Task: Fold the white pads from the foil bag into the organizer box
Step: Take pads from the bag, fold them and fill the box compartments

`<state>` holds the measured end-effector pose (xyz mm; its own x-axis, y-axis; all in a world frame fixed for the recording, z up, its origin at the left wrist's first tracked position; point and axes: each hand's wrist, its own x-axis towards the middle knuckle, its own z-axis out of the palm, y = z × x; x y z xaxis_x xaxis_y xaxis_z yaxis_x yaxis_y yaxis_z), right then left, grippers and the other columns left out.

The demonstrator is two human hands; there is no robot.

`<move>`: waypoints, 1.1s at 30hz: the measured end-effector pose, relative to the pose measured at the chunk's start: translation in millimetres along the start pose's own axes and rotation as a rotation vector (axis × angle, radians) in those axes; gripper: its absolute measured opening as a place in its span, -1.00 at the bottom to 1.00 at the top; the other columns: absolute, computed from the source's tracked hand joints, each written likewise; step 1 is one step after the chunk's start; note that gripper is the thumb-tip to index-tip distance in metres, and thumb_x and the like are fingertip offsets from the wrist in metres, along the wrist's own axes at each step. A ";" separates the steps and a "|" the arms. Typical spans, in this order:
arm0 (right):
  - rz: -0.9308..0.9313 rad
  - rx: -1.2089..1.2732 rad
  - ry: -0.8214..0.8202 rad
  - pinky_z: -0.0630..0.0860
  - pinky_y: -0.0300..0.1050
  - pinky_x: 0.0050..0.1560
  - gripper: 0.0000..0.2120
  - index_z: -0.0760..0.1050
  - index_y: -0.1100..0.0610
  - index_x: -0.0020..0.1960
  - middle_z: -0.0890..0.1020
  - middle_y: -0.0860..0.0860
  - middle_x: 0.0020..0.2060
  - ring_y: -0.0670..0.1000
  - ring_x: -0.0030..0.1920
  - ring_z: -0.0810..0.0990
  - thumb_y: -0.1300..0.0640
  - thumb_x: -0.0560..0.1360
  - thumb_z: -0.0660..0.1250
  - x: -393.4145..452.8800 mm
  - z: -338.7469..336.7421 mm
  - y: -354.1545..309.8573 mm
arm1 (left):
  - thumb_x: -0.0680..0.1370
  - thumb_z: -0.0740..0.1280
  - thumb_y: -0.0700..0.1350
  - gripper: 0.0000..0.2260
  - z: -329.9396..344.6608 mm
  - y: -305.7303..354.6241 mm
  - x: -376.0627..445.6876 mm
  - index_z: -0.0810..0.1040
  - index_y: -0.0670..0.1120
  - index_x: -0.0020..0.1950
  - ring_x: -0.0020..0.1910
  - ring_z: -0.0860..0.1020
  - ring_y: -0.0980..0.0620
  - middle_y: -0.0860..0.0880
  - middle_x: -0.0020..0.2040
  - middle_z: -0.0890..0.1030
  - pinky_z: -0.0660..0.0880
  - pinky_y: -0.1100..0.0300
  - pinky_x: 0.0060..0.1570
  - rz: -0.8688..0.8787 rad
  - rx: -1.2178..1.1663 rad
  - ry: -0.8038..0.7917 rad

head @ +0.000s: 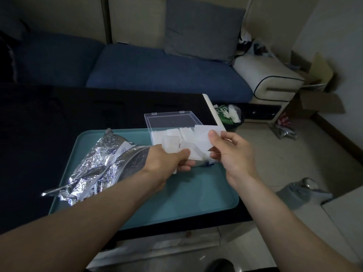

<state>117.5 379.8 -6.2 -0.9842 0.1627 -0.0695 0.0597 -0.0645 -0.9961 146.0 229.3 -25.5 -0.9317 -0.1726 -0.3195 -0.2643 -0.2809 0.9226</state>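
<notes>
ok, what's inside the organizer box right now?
The organizer box has white pads lying along its far compartments. Its near part is covered by the left hand, the right hand and the pad they hold, so the count is unclear.

The room is dim. A blue sofa runs along the far wall, a grey cushion propped against its pale backrest. Right of it stands a cream padded side cabinet, with cardboard boxes beyond. The floor is pale tile. A dark tabletop fills the near left.
</notes>
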 end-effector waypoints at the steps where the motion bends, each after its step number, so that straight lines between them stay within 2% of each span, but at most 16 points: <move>1: -0.068 -0.086 0.004 0.54 -0.24 -0.37 -0.83 0.59 0.11 -0.10 0.69 -0.05 -0.37 -0.10 -0.43 0.60 0.09 0.44 0.56 -0.9 -0.3 1.1 | 0.51 0.43 -0.31 -0.90 0.9 1.4 -1.4 0.58 -0.26 0.01 -0.30 0.69 -0.06 -0.18 -0.23 0.71 0.66 0.16 -0.26 0.002 0.001 -0.029; 4: -0.223 -0.238 0.020 0.57 -0.22 -0.27 -0.84 0.61 0.09 -0.14 0.72 0.00 -0.33 -0.04 -0.32 0.69 0.05 0.44 0.55 -2.8 0.7 5.5 | 0.52 0.41 -0.32 -0.88 2.8 6.8 -6.6 0.58 -0.26 0.04 -0.27 0.70 -0.07 -0.19 -0.19 0.71 0.64 0.21 -0.28 0.012 -0.054 -0.136; 7: -0.213 -0.214 0.087 0.55 -0.29 -0.25 -0.84 0.61 0.07 -0.18 0.71 -0.02 -0.33 -0.11 -0.30 0.67 0.02 0.46 0.53 -2.4 5.1 10.2 | 0.52 0.39 -0.35 -0.88 4.4 8.4 -10.7 0.57 -0.26 0.05 -0.17 0.70 -0.14 -0.23 -0.12 0.71 0.64 0.21 -0.22 0.008 -0.142 -0.188; 10: -0.081 -0.083 0.198 0.55 -0.22 -0.22 -0.80 0.58 0.09 -0.19 0.68 -0.03 -0.31 -0.09 -0.29 0.64 0.00 0.48 0.51 0.6 11.5 10.7 | 0.54 0.36 -0.37 -0.86 5.5 7.3 -11.5 0.55 -0.29 0.09 -0.10 0.69 -0.21 -0.28 -0.08 0.69 0.65 0.16 -0.14 -0.008 -0.236 -0.181; 12: 0.049 0.074 0.228 0.53 -0.26 -0.30 -0.80 0.58 0.11 -0.15 0.66 -0.03 -0.30 -0.08 -0.32 0.60 0.00 0.51 0.48 0.3 14.6 9.0 | 0.55 0.34 -0.38 -0.85 6.5 7.2 -11.3 0.53 -0.34 0.11 -0.06 0.69 -0.24 -0.29 -0.05 0.69 0.65 0.11 -0.10 -0.009 -0.272 -0.158; 14: 0.174 0.217 0.217 0.47 -0.29 -0.40 -0.80 0.60 0.12 -0.09 0.63 -0.02 -0.28 -0.08 -0.35 0.55 -0.02 0.54 0.45 -1.8 16.4 7.3 | 0.54 0.34 -0.40 -0.83 7.5 7.1 -11.1 0.53 -0.37 0.12 -0.03 0.68 -0.25 -0.30 -0.02 0.68 0.65 0.06 -0.06 -0.014 -0.301 -0.139; 17: 0.307 0.302 0.162 0.45 -0.17 -0.26 -0.78 0.61 0.07 -0.02 0.58 -0.02 -0.28 -0.07 -0.31 0.52 -0.08 0.53 0.44 -4.6 18.7 7.5 | 0.53 0.34 -0.42 -0.84 9.4 7.3 -11.1 0.54 -0.39 0.10 -0.01 0.68 -0.25 -0.30 -0.01 0.68 0.63 0.04 -0.03 -0.016 -0.327 -0.138; 18: 0.326 0.307 0.146 0.43 -0.18 -0.28 -0.79 0.61 0.05 -0.03 0.57 -0.05 -0.31 -0.10 -0.34 0.51 -0.09 0.53 0.44 -5.6 18.8 7.4 | 0.52 0.34 -0.42 -0.85 10.0 7.3 -11.3 0.54 -0.39 0.09 -0.01 0.68 -0.25 -0.31 -0.01 0.68 0.63 0.04 -0.03 -0.019 -0.328 -0.138; 21: 0.287 0.285 0.120 0.41 -0.23 -0.38 -0.82 0.60 0.06 -0.10 0.65 -0.05 -0.32 -0.12 -0.40 0.58 -0.04 0.54 0.43 -8.4 19.8 7.5 | 0.52 0.33 -0.44 -0.83 11.9 8.1 -12.1 0.53 -0.40 0.11 0.00 0.67 -0.26 -0.32 0.00 0.67 0.63 0.03 -0.01 -0.021 -0.325 -0.158; 24: 0.201 0.243 0.161 0.48 -0.13 -0.22 -0.82 0.59 0.07 -0.17 0.72 0.11 -0.11 0.04 -0.18 0.62 -0.01 0.51 0.48 -8.2 20.8 12.6 | 0.52 0.34 -0.44 -0.81 12.6 9.5 -13.1 0.54 -0.39 0.12 0.03 0.66 -0.27 -0.33 0.01 0.67 0.62 0.03 0.01 -0.013 -0.326 -0.197; 26: 0.180 0.220 0.177 0.50 -0.09 -0.14 -0.81 0.59 0.09 -0.17 0.72 0.12 -0.08 0.06 -0.13 0.63 0.01 0.48 0.51 -10.4 21.4 13.8 | 0.51 0.37 -0.41 -0.79 12.5 10.1 -14.2 0.55 -0.38 0.14 0.05 0.66 -0.27 -0.32 0.02 0.67 0.62 0.05 0.02 -0.009 -0.321 -0.223; 30: 0.144 0.193 0.139 0.57 -0.15 -0.16 -0.83 0.63 0.07 -0.21 0.70 0.03 -0.23 -0.05 -0.24 0.64 0.03 0.50 0.49 -15.4 22.4 11.2 | 0.52 0.37 -0.37 -0.82 11.1 10.0 -12.8 0.56 -0.37 0.12 -0.01 0.68 -0.25 -0.29 -0.03 0.68 0.65 0.10 -0.08 -0.026 -0.329 -0.152; 33: 0.101 0.189 0.189 0.48 -0.29 -0.37 -0.81 0.62 0.07 -0.24 0.64 -0.09 -0.41 -0.17 -0.42 0.56 0.03 0.52 0.48 -8.6 17.4 3.5 | 0.51 0.36 -0.42 -0.85 9.7 10.6 -8.9 0.55 -0.37 0.07 -0.09 0.69 -0.26 -0.29 -0.05 0.69 0.66 0.12 -0.18 -0.055 -0.359 -0.070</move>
<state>123.3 361.1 -8.2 -0.9252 0.3258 -0.1947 0.1065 -0.2694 -0.9571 149.0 237.0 -10.8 -0.9364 -0.0866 -0.3400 -0.2222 -0.6035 0.7658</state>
